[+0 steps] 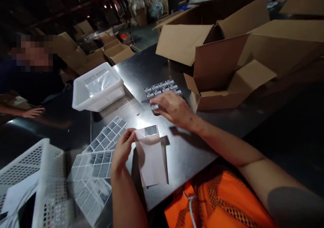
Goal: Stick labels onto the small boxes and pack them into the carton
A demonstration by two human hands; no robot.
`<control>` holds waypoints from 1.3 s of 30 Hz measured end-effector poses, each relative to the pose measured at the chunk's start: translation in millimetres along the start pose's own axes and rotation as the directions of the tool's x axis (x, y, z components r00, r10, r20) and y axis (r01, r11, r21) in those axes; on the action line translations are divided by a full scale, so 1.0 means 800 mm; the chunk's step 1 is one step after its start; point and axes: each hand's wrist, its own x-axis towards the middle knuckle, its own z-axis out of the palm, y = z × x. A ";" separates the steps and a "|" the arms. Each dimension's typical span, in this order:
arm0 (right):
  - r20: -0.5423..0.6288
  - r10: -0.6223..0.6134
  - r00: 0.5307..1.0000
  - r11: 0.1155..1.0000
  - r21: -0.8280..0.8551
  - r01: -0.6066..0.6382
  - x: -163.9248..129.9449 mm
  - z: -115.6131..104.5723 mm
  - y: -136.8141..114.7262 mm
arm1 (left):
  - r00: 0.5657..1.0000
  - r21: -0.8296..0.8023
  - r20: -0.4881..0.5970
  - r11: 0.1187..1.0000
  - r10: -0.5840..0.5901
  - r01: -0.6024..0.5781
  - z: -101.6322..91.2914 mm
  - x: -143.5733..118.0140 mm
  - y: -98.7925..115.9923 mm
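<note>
My left hand [124, 147] pinches the upper left corner of a pale label sheet [150, 160], which hangs over the metal table. One dark grey printed label [151, 130] sits near the sheet's top edge. Beyond it, my right hand [174, 108] curls its fingers round a small box [154, 107] with a white barcode patch, at the near side of a block of small dark boxes [162, 85] set in rows. My fingers cover part of that block. More sheets of grey labels [101, 160] lie fanned out left of my left hand.
A white perforated basket [108, 100] with clear plastic inside stands at the back left; another white basket [54, 184] is at near left. An open carton [222, 100] sits on the right, larger cartons [184, 42] behind. Across the table is a person [48, 83].
</note>
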 end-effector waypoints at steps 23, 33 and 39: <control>-0.169 -0.048 0.985 0.729 0.668 0.150 -0.036 0.025 -0.011 | 0.913 0.276 -0.193 0.913 0.358 -0.300 0.051 -0.010 0.009; 0.480 0.328 0.813 0.061 0.848 -0.526 -0.033 0.007 -0.002 | 0.893 0.361 -0.131 0.859 0.431 -0.362 0.072 -0.018 0.003; 0.570 0.358 0.740 0.042 0.782 -0.622 -0.036 0.006 -0.004 | 0.897 0.413 -0.121 0.843 0.426 -0.345 0.075 -0.024 0.005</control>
